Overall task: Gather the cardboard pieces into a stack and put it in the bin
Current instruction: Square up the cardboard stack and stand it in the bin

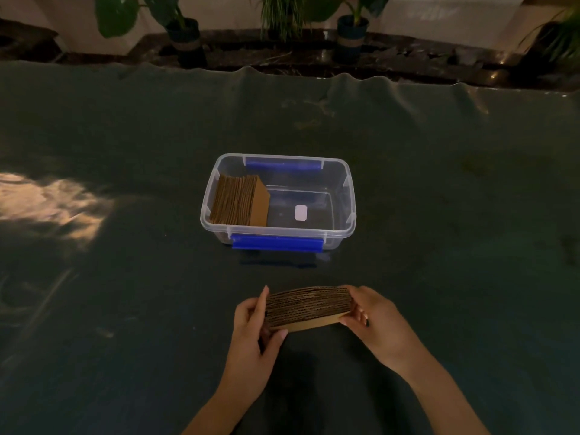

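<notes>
A stack of brown corrugated cardboard pieces [309, 306] is held edge-on between both hands, just above the dark table cover. My left hand [254, 324] grips its left end, fingers curled around it. My right hand [370, 315] presses on its right end. Beyond the hands stands a clear plastic bin [348, 199] with blue clips on its near and far sides. Inside the bin, against its left wall, leans another stack of cardboard pieces [238, 199]. The bin's right part shows only a white label on the floor.
A dark green cover [125, 309] spans the whole table, wrinkled along its far edge. Potted plants [185, 29] stand on a dark ledge behind the table. A patch of light falls on the cover at the left.
</notes>
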Available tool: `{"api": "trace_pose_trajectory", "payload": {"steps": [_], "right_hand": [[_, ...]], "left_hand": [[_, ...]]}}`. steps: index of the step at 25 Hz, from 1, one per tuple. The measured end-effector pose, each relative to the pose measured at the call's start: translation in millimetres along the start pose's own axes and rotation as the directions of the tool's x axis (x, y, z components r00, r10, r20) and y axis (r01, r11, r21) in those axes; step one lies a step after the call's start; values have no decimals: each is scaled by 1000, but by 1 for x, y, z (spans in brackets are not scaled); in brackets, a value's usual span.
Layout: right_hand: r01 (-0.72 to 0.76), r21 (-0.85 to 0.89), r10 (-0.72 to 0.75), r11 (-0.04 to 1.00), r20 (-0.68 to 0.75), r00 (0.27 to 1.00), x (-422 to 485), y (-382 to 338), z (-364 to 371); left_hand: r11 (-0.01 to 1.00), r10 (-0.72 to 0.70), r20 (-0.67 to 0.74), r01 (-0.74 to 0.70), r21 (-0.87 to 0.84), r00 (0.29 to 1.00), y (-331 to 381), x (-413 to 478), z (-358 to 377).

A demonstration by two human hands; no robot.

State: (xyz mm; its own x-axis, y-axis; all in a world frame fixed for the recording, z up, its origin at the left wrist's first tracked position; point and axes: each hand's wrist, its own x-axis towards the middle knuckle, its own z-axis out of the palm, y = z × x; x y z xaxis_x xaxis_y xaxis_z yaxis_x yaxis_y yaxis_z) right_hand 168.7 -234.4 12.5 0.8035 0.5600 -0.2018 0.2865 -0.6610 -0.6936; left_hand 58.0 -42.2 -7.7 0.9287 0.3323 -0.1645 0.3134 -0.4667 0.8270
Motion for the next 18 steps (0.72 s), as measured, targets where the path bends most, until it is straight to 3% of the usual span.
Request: {"api": "trace_pose_trajectory", "payload": {"steps": [8,14,18], "right_hand": [[14,47,-14,999,5,1000,-8,3,5],[48,118,-49,992,1,999,0,14,0],[71,142,-64,987,-52,997,3,14,1]], "left_hand": [[995,-87,20,88,-39,996,6,-7,7],[997,-55,-8,55,58,998,-1,-4,1],[981,38,-28,-32,189,999,1,7,-10]]}}
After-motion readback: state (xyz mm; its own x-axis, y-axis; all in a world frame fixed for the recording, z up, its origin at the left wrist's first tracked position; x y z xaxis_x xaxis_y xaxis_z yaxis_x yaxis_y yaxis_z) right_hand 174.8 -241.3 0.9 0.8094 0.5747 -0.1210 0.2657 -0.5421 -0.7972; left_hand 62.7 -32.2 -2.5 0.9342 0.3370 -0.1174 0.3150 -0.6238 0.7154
